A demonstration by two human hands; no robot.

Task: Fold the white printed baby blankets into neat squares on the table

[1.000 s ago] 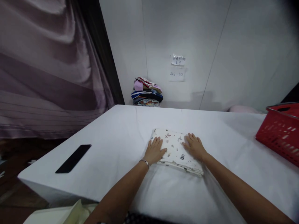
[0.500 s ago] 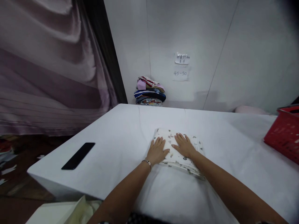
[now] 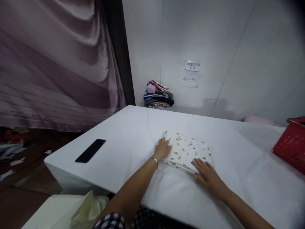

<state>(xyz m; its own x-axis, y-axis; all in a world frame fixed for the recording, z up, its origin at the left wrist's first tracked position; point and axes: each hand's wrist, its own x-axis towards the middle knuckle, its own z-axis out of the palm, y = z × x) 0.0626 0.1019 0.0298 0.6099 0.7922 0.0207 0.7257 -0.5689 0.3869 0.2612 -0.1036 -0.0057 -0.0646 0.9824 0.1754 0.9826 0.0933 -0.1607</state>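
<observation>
A folded white cloth with small printed figures (image 3: 187, 150) lies on the white table (image 3: 133, 133). My left hand (image 3: 162, 149), a bracelet on its wrist, rests at the cloth's left edge with the fingers curled lightly against it. My right hand (image 3: 206, 174) lies flat at the cloth's near right corner, fingers stretched out and apart, fingertips on the fabric. Neither hand lifts the cloth.
A black phone (image 3: 90, 150) lies near the table's left edge. A stack of folded clothes (image 3: 158, 95) sits against the wall at the back. A red basket (image 3: 291, 144) stands at the right. A purple curtain (image 3: 57, 63) hangs left; paper notes (image 3: 190, 73) are on the wall.
My right hand slid from the top of the cloth back to its near right corner. My left hand moved to the left edge. The view shifted left.
</observation>
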